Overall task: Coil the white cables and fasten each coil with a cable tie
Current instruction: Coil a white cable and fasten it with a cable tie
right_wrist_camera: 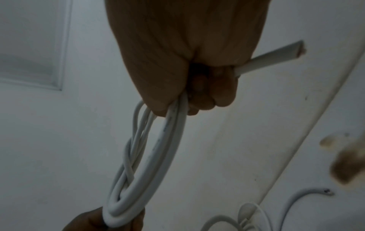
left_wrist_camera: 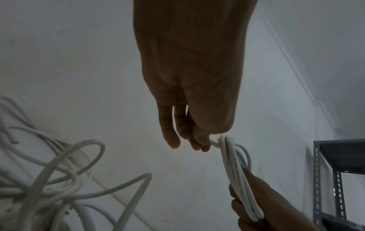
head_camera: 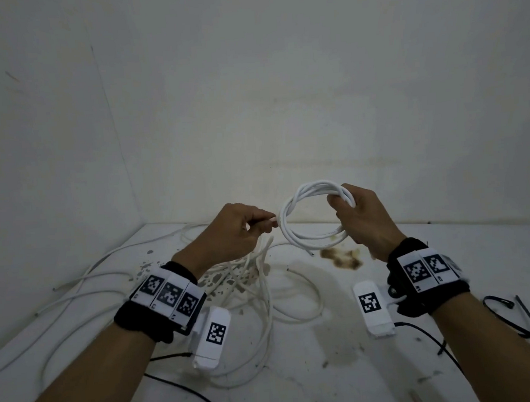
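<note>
Cable ties (head_camera: 528,323): black, lying loose on the table (head_camera: 332,368) near the person's right forearm; none is on a coil yet.
Loose cables (head_camera: 257,295): a white tangle on the table under the left wrist, not coiled.
Left hand (head_camera: 237,231): fingers pinched together on the free end of the coil, at its left side.
Right hand (head_camera: 360,219): fist clamped round the gathered loops on the coil's right side; a cut end sticks out past the palm in the right wrist view.
Coil (head_camera: 313,217): several white loops held in the air between the hands, above the table.
Progress: one cable looks almost coiled; tying it remains, and the tangle is left to do.
</note>
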Motion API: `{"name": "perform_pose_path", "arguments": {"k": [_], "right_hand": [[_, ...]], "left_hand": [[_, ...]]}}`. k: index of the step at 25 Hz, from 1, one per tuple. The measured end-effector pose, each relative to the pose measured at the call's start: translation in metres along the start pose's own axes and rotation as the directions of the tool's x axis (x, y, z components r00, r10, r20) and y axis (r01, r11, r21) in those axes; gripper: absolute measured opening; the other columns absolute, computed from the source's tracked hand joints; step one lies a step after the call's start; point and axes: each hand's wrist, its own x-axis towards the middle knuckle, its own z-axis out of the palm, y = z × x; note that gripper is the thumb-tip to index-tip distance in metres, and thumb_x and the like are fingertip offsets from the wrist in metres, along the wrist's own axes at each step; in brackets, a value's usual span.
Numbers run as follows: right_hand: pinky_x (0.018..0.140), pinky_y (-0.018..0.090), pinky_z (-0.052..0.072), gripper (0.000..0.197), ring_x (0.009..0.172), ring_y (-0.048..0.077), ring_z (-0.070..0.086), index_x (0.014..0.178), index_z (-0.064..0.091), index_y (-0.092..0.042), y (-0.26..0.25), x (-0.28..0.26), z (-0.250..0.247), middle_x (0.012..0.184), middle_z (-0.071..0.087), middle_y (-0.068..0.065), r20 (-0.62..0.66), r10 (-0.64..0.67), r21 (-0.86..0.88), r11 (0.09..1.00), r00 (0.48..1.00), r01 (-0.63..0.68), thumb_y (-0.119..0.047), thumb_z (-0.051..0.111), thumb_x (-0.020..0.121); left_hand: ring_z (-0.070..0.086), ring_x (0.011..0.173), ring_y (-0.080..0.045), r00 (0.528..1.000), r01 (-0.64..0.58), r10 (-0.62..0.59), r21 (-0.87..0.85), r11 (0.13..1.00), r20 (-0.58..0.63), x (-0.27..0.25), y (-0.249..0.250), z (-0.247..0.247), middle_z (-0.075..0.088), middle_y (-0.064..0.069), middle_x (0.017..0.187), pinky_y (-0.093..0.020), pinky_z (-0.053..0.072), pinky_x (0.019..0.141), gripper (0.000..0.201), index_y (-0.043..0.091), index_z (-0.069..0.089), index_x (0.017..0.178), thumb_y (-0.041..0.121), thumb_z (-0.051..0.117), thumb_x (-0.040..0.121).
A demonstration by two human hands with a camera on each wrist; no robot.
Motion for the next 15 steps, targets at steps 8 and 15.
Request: {"name": "perform_pose_path", "arguments": {"k": [8, 15], "right_hand": [[0.05, 0.025, 0.032, 0.034, 0.046, 0.007, 0.034, 0.066, 0.042, -0.02, -0.005, 0.001, 0.005, 0.054, 0.04, -0.009, 0.016, -0.033, -0.117, 0.993, 0.999, 0.035, -0.02, 0.051, 0.098], [0.05, 0.018, 0.03, 0.04, 0.049, 0.008, 0.031, 0.062, 0.036, -0.025, -0.021, -0.004, 0.026, 0.055, 0.038, -0.008, 0.042, -0.191, -0.195, 0.961, 0.981, 0.196, -0.015, 0.053, 0.097]], "left_hand": [[0.065, 0.083, 0.003, 0.983, 0.058, -0.056, -0.007, 0.998, 0.176, -0.005, -0.009, -0.005, 0.072, 0.011, 0.09, -0.02, 0.049, 0.074, 0.019, 0.017, 0.076, 0.105, 0.025, 0.059, 0.098], [0.063, 0.113, -0.017, 0.876, 0.377, -0.274, -0.21, 0.902, 0.398, -0.002, -0.003, -0.006, 0.071, 0.0, 0.118, -0.042, 0.045, 0.105, 0.069, 0.014, 0.074, 0.109, 0.067, 0.055, 0.069]]}}
